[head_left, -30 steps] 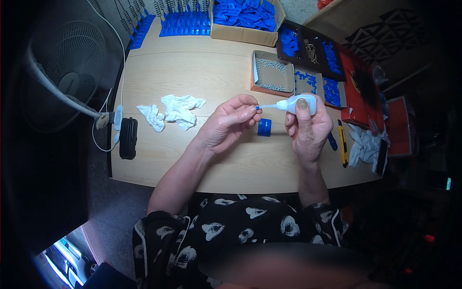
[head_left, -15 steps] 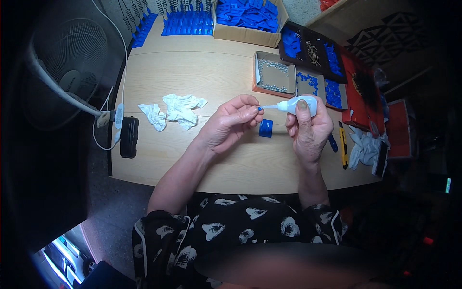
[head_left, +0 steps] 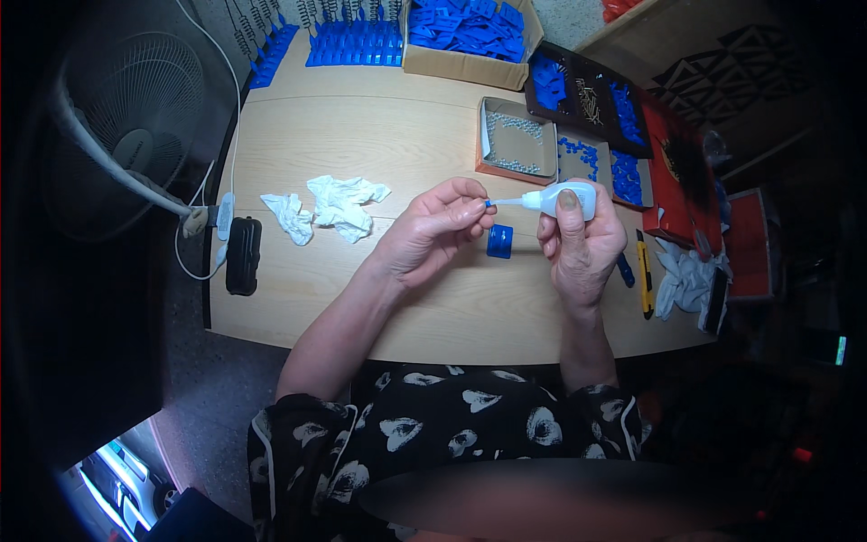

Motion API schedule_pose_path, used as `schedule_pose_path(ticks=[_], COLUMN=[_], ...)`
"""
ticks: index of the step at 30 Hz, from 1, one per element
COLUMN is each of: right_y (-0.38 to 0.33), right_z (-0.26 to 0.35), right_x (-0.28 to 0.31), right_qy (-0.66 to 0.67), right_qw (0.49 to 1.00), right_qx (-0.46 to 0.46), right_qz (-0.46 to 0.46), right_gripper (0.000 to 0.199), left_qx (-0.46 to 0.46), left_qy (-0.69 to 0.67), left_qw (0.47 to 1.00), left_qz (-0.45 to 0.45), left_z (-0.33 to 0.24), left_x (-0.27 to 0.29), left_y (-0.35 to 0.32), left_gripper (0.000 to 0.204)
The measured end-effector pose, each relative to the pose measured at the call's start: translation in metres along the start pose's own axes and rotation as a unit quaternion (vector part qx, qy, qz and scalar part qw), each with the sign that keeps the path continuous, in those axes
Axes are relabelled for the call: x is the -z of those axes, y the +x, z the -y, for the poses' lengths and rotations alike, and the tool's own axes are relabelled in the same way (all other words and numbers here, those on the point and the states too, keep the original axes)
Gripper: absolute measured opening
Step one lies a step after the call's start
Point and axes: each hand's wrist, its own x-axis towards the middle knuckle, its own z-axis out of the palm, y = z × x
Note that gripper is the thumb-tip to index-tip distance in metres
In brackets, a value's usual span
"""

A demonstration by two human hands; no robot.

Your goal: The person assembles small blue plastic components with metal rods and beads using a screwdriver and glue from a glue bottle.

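Note:
Between the thumb and fingertips of my left hand (head_left: 437, 228) is pinched a small blue plastic piece (head_left: 489, 203). My right hand (head_left: 582, 246) grips a white squeeze bottle (head_left: 573, 200), lying nearly level with my thumb pressed on its side. Its thin nozzle (head_left: 508, 201) points left and its tip meets or almost meets the blue piece; I cannot tell whether they touch. Just below the nozzle, a blue cylindrical part (head_left: 499, 241) rests on the table (head_left: 361, 303). My fingers hide most of the small piece.
Crumpled white tissues (head_left: 348, 206) lie left of my hands, with a black case (head_left: 243, 256) beyond. Ahead right are a box of small pale beads (head_left: 516, 137), a carton of blue parts (head_left: 465, 32) and a dark tray (head_left: 587, 98). A yellow cutter (head_left: 645, 275) lies at right.
Nothing in my hands has visibly changed: the bottle and small blue piece keep their places. The whole view has shifted very slightly.

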Motion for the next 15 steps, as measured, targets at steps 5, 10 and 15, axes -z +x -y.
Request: schedule_pose_path(ticks=[5,10,15], right_y=[-0.0001,-0.0004,-0.001], right_z=[-0.0006,0.0001,0.0013], right_x=[-0.0012,-0.0002,-0.0001], right_qy=[-0.01,-0.014,-0.008], right_qw=[1.0,1.0,1.0], right_qx=[0.002,0.003,0.003], right_qz=[0.003,0.004,0.0], right_gripper=[0.022,0.022,0.023], left_qx=[0.003,0.0,-0.002], left_qy=[-0.001,0.002,-0.001], left_qw=[1.0,1.0,1.0], left_qz=[-0.01,-0.009,-0.013], left_z=[-0.0004,-0.0001,-0.001], left_x=[-0.0012,-0.0005,-0.0034], left_y=[-0.0017,-0.0004,-0.0005], left_gripper=[0.017,0.017,0.017])
